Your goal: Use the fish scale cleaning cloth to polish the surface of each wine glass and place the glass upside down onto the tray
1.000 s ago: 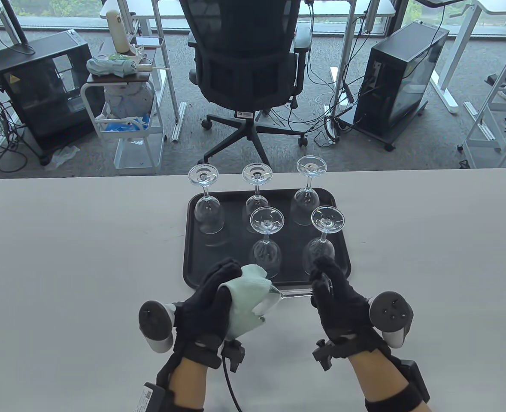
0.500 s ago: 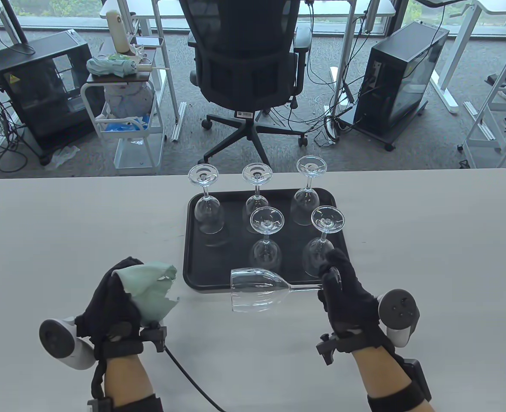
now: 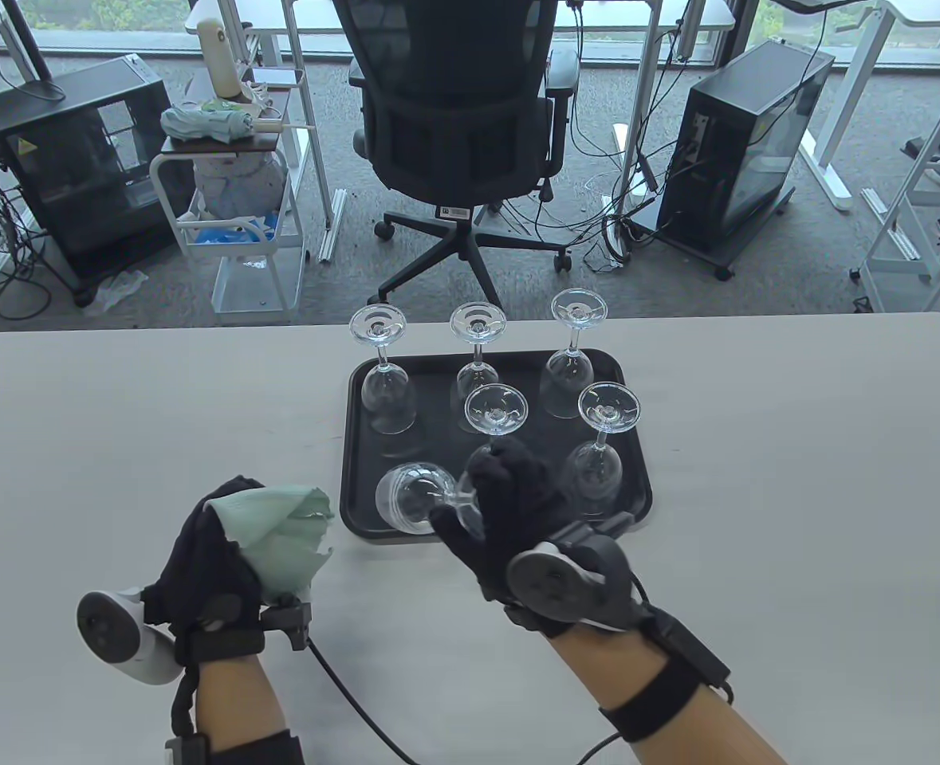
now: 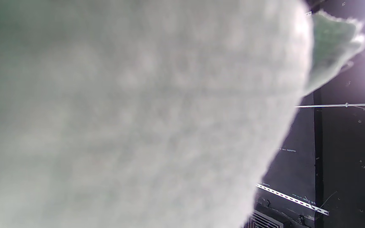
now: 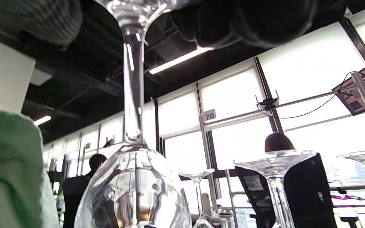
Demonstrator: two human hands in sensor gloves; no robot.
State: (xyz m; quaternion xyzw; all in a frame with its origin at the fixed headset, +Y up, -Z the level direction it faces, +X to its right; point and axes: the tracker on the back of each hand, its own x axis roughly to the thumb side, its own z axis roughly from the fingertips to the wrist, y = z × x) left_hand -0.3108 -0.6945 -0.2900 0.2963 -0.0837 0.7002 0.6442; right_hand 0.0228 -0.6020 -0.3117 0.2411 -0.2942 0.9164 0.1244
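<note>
Clear stemmed wine glass (image 3: 410, 498) held inverted over the black plastic tray (image 3: 362, 466), front-left corner

It is gripped at foot and stem by the right hand (image 3: 509, 502); thin, slippery, fragile glass is judged best handled there, while the pale green cleaning cloth (image 3: 282, 530) is clutched by the left hand (image 3: 206, 558)

Left hand (image 3: 206, 550): black fabric sensor glove; a grey and white rounded tracker (image 3: 119, 629) is strapped at its back. A black wrist strap carries a small black bracket, from which a black cable (image 3: 358, 717) trails toward the table's near edge. A dark sleeve covers the forearm below.

Right hand (image 3: 509, 502): matching black glove; grey disc-faced tracker (image 3: 553, 578) with small dark buttons. Black module and straps on the forearm, thin black cable alongside.
</note>
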